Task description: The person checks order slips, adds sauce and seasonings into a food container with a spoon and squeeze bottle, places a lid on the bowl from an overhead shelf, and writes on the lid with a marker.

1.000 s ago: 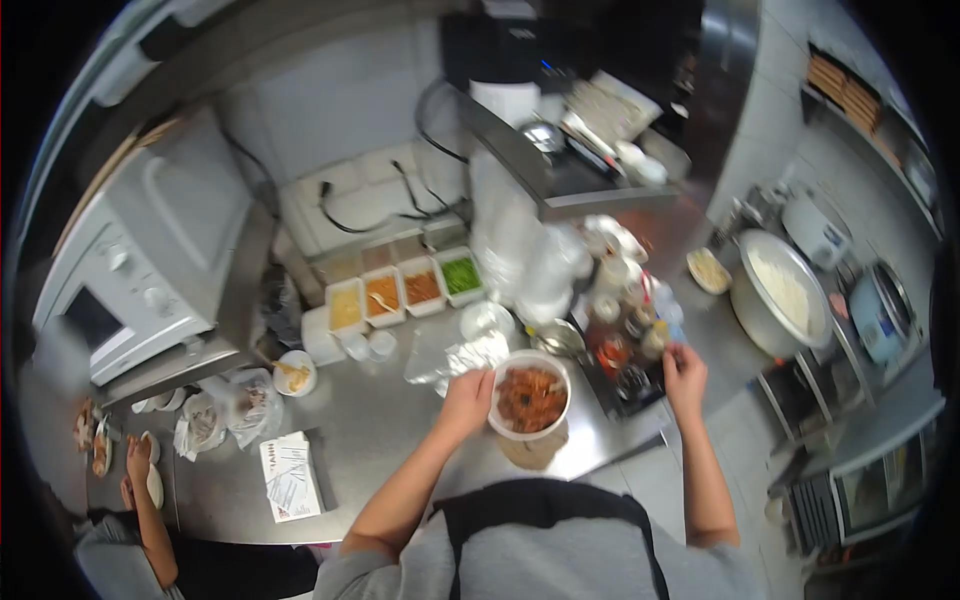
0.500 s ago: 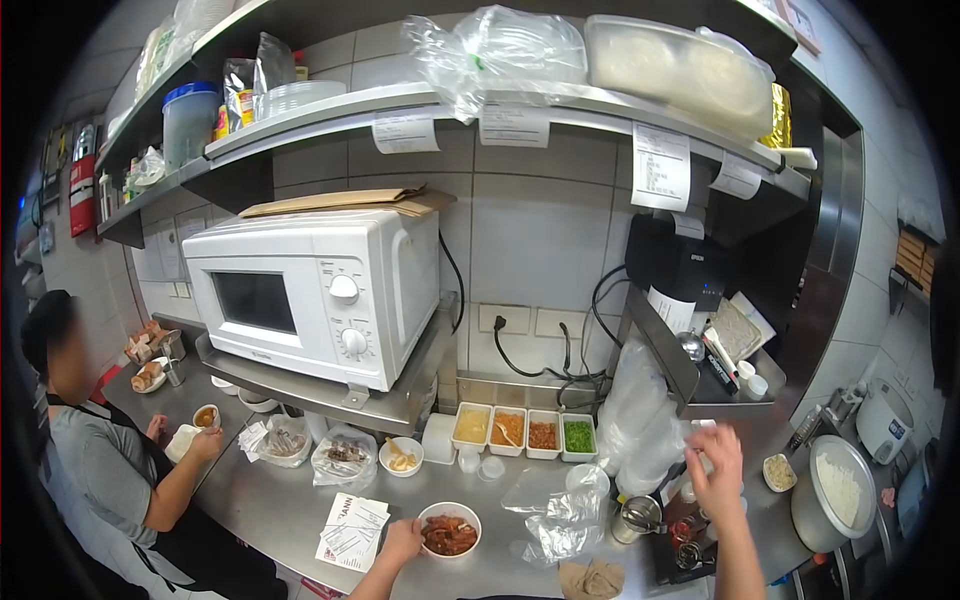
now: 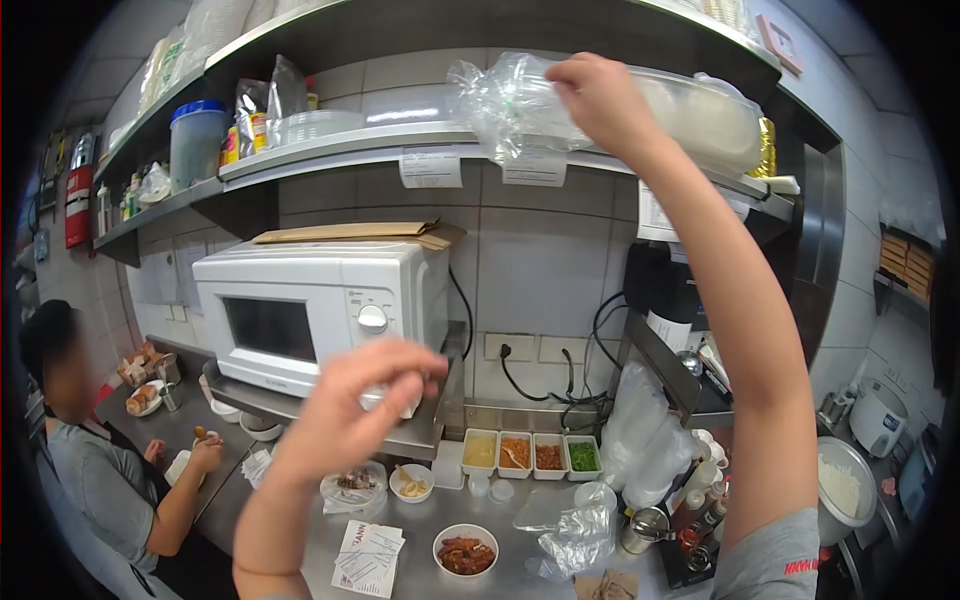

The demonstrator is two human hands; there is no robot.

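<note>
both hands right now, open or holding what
Left hand: open, nothing seen in it.
Right hand: fingers curled at the clear crinkled plastic bag; grip can't be told.

Your steel bench (image 3: 420, 540) has the white bowl of reddish food (image 3: 465, 551) sitting near some printed papers (image 3: 368, 560), plus crumpled clear plastic (image 3: 575, 540) and a little metal pot (image 3: 648, 529) beside the dark tray (image 3: 690, 562).

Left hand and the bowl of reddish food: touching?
Apart. The head view shows the left hand raised, with counter visible between it and the bowl.
</note>
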